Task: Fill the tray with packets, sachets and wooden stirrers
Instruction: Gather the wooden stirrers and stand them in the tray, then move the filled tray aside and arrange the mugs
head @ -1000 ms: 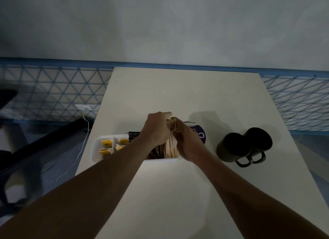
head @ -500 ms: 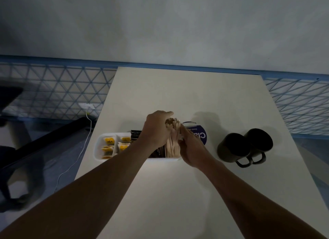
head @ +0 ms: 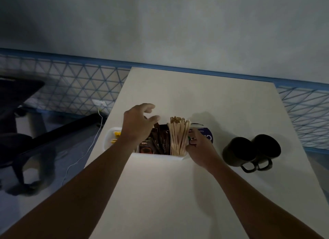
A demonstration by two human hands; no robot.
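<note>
At frame centre, on table (head: 195, 93): white tray (head: 160, 156), long side running across the frame. Holds, from right to left:
- stirrers (head: 179, 137), upright in a fanned bundle
- dark packets (head: 161, 142), standing on edge
- yellow sachets (head: 116, 133) at the left end, mostly hidden behind the left forearm

Changed since half a second ago: stirrers no longer clasped at the top by both hands, tips now bare.

Left hand (head: 138, 125): lifted off the bundle, now held above the packets. Open, fingers spread and relaxed.

Right hand (head: 199, 148): lowered to the tray's right end, fingers curled against the end wall just beside the stirrers. Cannot tell whether gripping the wall, pinching something small at the fingertips, or merely resting there.

Just behind the right hand: round tub (head: 207, 134) with blue label.

Right of centre, well apart from the tray: two dark mugs (head: 236, 149), touching each other, handles towards the viewer.

Far left, on the floor: dark chair (head: 17, 91).
</note>
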